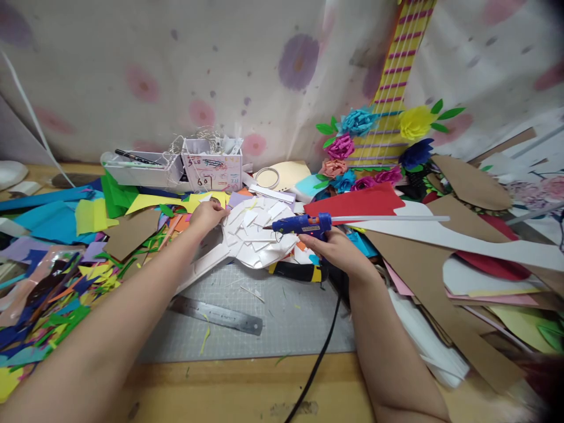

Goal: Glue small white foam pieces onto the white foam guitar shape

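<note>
A blue hot glue gun (299,224) is gripped in my right hand (337,249), a long clear glue stick (396,218) jutting from its back. Its nozzle points left, over a white guitar-shaped foam board piece (264,258) whose round body is covered with small white scraps (249,218). My left hand (209,214) is closed at the body's left edge, above the neck; what its fingers pinch, if anything, is hidden. Under the piece lies a grey cutting mat (304,317), bearing a steel ruler (220,315). A black and yellow handle (297,271) shows just below the body.
Coloured paper scraps (66,311) heap up at left. White boxes (211,170) with pens and wire stand behind. A yellow paper guitar (388,129) with paper flowers leans at the back right. Cardboard sheets (423,270) pile at right. The gun's black cord (324,352) runs toward me.
</note>
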Tool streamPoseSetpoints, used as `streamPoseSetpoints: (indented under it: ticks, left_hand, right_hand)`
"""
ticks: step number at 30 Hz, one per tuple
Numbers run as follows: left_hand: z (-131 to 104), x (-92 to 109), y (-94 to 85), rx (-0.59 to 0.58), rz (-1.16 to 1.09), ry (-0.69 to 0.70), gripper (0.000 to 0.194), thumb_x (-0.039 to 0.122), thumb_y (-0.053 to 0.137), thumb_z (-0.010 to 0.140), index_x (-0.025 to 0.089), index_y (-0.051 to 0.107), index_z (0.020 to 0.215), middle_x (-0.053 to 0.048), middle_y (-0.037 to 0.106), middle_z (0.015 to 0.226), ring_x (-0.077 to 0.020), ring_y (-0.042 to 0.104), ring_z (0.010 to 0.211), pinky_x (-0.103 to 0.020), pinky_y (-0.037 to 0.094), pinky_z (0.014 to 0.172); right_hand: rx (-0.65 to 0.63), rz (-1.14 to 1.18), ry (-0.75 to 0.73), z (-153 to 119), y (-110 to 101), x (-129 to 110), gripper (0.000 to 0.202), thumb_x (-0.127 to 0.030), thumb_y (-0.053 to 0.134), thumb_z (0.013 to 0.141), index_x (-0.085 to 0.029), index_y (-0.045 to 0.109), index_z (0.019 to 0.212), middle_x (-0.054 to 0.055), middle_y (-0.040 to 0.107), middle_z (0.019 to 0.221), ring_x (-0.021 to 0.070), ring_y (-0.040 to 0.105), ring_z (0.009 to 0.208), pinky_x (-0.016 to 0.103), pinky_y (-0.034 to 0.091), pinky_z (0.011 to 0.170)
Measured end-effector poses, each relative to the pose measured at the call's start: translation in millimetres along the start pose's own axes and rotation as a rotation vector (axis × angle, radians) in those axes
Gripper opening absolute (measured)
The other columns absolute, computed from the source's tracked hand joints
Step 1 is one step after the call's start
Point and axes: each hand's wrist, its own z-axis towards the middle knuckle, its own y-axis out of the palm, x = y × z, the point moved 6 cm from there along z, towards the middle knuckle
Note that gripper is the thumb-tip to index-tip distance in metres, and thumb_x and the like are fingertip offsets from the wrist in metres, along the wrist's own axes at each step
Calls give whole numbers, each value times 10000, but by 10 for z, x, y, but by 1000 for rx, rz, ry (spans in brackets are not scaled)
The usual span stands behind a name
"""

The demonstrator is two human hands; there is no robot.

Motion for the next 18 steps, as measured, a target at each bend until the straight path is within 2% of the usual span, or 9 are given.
streamPoseSetpoints:
  ticks: [3,5,12,18]
  left_hand:
    - [-29,6,-39,-9,84,12,222,407,597,725,223,713,769,-45,724,839,-202,629,764,-283,409,608]
    - [-43,-3,-50,-22,49,28,201,357,635,688,225,725,811,-46,731,901,-199,640,797,-273,433,633]
    - [-39,-104,21,-37,-163,52,251,261,736,579,203,727,823,-55,735,839,-200,652,750,-277,481,633]
    - [-76,-184,92,-43,-173,14,299,257,695,651,191,719,942,-60,729,872,-191,653,788,-278,484,685]
  right_hand:
    - [3,20,14,-1,-8,25,459,-611,601,722,-175,688,833,8,576,611,164,522,631,282,407,613]
    - [4,19,21,-2,-11,29,448,-604,604,725,-176,686,827,7,567,602,161,518,628,280,404,608]
    - [-1,35,18,-5,0,10,438,-606,610,714,-184,677,809,-1,543,591,155,493,611,285,399,598]
    - [-4,38,22,9,8,47,435,-595,616,717,-177,683,815,3,546,591,154,493,606,277,399,585]
